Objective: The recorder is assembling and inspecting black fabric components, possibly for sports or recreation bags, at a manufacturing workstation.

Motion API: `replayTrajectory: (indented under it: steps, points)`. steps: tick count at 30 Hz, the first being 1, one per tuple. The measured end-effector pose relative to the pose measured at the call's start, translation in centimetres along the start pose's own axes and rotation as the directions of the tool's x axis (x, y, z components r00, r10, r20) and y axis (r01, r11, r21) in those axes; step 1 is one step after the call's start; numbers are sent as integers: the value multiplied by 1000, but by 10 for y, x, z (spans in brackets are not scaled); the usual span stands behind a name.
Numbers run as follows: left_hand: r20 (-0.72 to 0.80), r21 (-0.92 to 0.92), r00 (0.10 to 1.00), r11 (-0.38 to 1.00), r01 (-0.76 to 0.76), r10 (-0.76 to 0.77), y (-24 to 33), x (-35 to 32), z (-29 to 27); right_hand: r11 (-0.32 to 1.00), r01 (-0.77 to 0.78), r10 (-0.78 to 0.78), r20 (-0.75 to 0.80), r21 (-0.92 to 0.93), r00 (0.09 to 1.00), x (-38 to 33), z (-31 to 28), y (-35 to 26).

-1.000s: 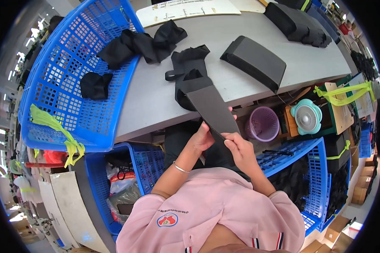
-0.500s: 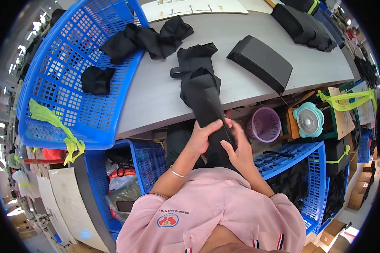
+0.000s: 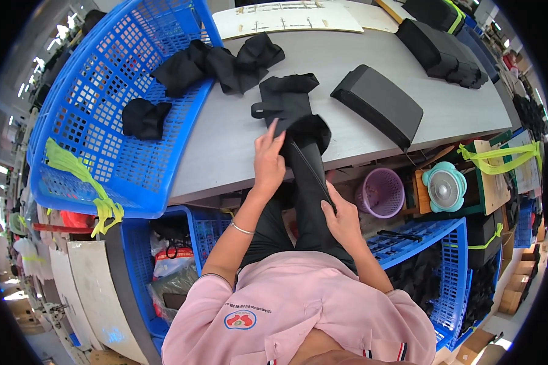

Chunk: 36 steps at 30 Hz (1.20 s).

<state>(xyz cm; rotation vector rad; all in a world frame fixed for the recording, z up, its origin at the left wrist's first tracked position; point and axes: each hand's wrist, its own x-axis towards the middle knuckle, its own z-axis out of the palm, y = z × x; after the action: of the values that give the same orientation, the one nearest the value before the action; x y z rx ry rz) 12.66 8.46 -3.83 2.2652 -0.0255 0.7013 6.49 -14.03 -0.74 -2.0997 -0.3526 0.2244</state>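
Note:
A long black fabric piece [image 3: 307,167] with a stitched seam runs from the table's front edge down over my lap. Its far end, on the tabletop, is a loose black flap with a small strap loop [image 3: 260,111]. My right hand [image 3: 345,216] pinches the right edge of the piece, thumb on top. At the left side of the piece, my left hand [image 3: 269,163] has its index finger stretched toward the flap below the loop, other fingers partly bent. It grips nothing that I can see; whether the fingertip touches the fabric, I cannot tell.
A large blue basket [image 3: 182,155] with black fabric pieces stands at left. On the grey table [image 3: 225,146] lie a black curved panel [image 3: 383,103] and a stack of similar panels [image 3: 438,55]. Lower down are a purple bin [image 3: 382,193], a turquoise fan [image 3: 446,185] and blue crates [image 3: 453,267].
My left hand has let go of the black piece and moved up toward the flap. The right hand has closed on the edge. The folded flap has shifted right, exposing the seam.

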Motion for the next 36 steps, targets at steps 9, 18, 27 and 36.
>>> replayTrajectory:
  steps: [9,18,27,36]
  points:
    - [303,-287,866,904,-317,399,75,-21,-3,931,231,-267,-97,-282,959,67,17,26]
    - [-11,-266,981,945,-192,196,76,-66,-41,329,-202,294,103,923,950,86,18,25]
    - [-174,-162,979,984,76,-104,95,-59,-8,122,-165,159,145,979,977,74,10,-10]
    - [-169,-424,973,902,75,-160,109,-57,-7,5,-140,111,139,990,984,71,25,20]
